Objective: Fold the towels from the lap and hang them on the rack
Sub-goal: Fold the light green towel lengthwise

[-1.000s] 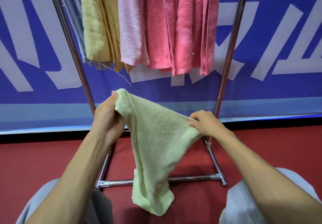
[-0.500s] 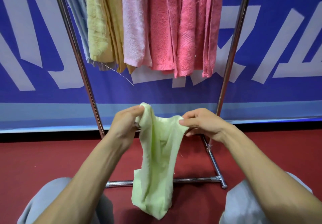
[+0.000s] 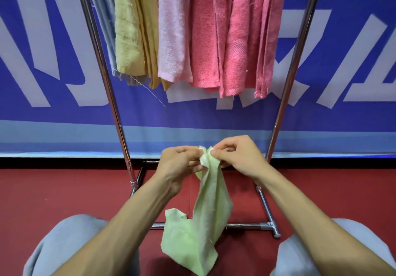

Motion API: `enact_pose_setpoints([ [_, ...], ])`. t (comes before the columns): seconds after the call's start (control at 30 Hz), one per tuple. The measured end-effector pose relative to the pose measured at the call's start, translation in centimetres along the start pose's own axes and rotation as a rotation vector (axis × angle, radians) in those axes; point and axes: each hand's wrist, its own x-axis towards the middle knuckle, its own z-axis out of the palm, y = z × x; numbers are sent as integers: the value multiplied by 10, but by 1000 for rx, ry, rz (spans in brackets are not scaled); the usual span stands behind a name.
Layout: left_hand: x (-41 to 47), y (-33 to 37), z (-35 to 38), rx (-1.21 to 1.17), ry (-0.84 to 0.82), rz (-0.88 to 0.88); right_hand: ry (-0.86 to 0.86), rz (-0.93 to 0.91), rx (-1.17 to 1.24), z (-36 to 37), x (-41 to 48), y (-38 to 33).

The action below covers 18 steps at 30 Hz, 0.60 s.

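A pale green towel point(image 3: 205, 222) hangs doubled over between my knees, its top corners pinched together. My left hand point(image 3: 180, 164) and my right hand point(image 3: 237, 157) meet at that top edge, each gripping a corner with thumb and fingers, knuckles almost touching. The towel's lower end dangles in front of the metal rack point(image 3: 107, 82). Several towels hang on the rack above: yellow point(image 3: 128, 29), light pink point(image 3: 171, 29) and deeper pink point(image 3: 235, 29). The rack's top bar is out of view.
The rack's two slanted chrome posts frame the hands, and its base bar point(image 3: 246, 225) lies on the red floor point(image 3: 53, 190). A blue and white banner point(image 3: 342, 82) stands behind. My grey-trousered knees point(image 3: 70, 243) flank the towel.
My hands have come together, bringing the towel's two top corners from spread apart to touching. The towel has gone from a wide triangle to a narrow hanging fold.
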Motion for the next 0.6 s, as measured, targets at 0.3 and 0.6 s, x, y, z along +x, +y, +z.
enact_pose_setpoints([
  [0.3,-5,-3,1,-9,15,28,-44,-95,-240,-1,-11,-8],
  [0.6,-13,1,2,21,-50,84,-16,-131,-326,-6,-20,-15],
])
